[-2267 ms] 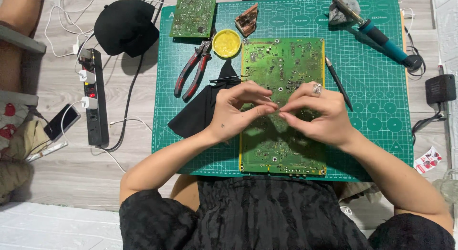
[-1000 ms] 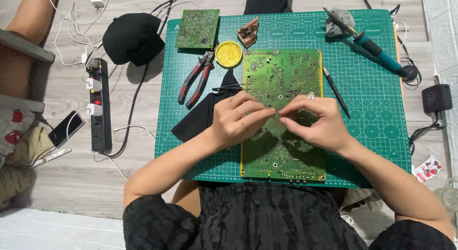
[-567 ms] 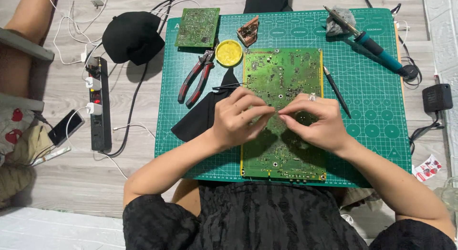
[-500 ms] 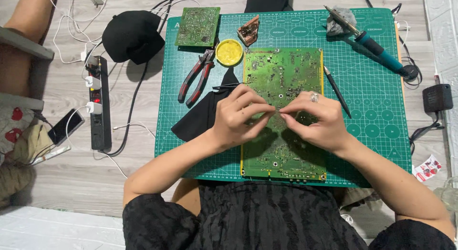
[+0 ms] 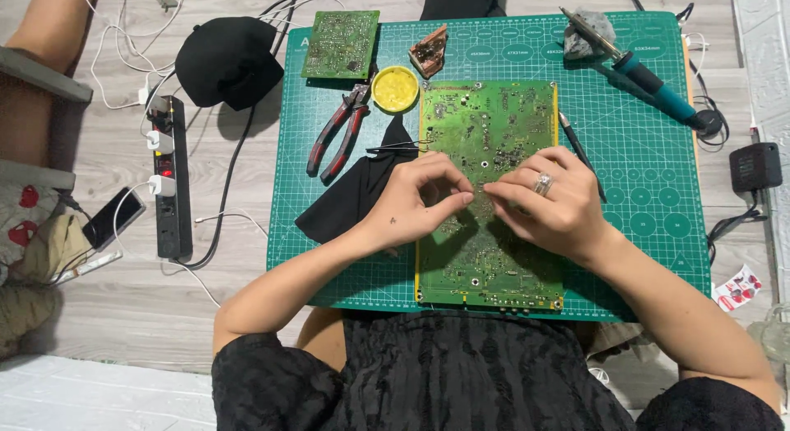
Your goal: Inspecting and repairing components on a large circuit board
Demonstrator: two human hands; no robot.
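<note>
Both forearms come in from the lower edge of the view and angle toward each other, so that the hands meet over the middle of a large green circuit board (image 5: pixel 487 151). The board lies flat on a green cutting mat (image 5: pixel 642 184), its long side running away from the person and its near edge close to the mat's near edge.

The left hand (image 5: pixel 415 202) rests palm down with its heel at the board's left edge, fingers curled and thumb and forefinger drawn together at the tips. The right hand (image 5: pixel 550 202), wearing a ring, lies with its fingers bent and pointing left, their tips touching or nearly touching those of the left hand. Whatever sits between the fingertips is too small to make out, so I cannot tell whether either hand holds anything.

Left of the board, a black cloth (image 5: pixel 350 199) lies on the mat, partly under the left wrist, with tweezers (image 5: pixel 395 148) on it. Red-handled pliers (image 5: pixel 336 133) lie beyond, near a round yellow tin (image 5: pixel 395 88) and a smaller circuit board (image 5: pixel 340 44). A soldering iron (image 5: pixel 650 77) rests at the mat's far right corner. Off the mat to the left sit a black cap (image 5: pixel 224 62) and a power strip (image 5: pixel 169 177).
</note>
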